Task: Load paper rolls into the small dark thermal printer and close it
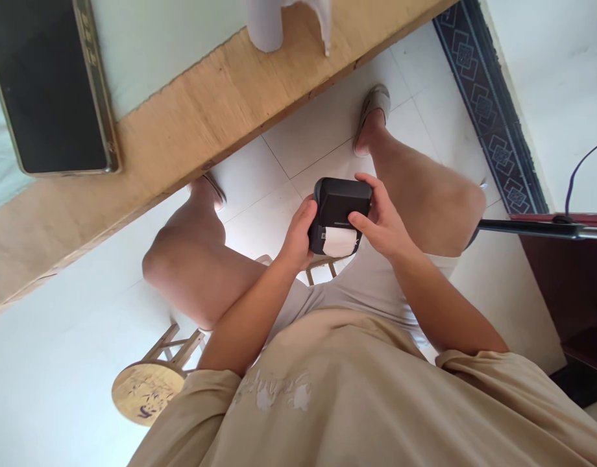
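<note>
Above the lap of a seated person, a small black printer (342,211) with a white paper roll (339,241) showing at its near end is held in the air between both hands, over the gap between the knees. The left hand (296,237) cups its left side, fingers curled under and thumb laid along the edge. The right hand (383,220) clasps the right side, fingers (364,178) hooked over the far top corner and thumb reaching in across the paper roll. Both hands are closed on the device, equally near; its long axis runs away from the body, roll end toward the chest. Below lie a white tiled floor (259,175) and part of a wooden stool (147,386). Beyond the knees runs the wooden table (191,117), carrying a dark phone (48,84) at the left. A patterned border strip (488,104) edges the floor at right.
</note>
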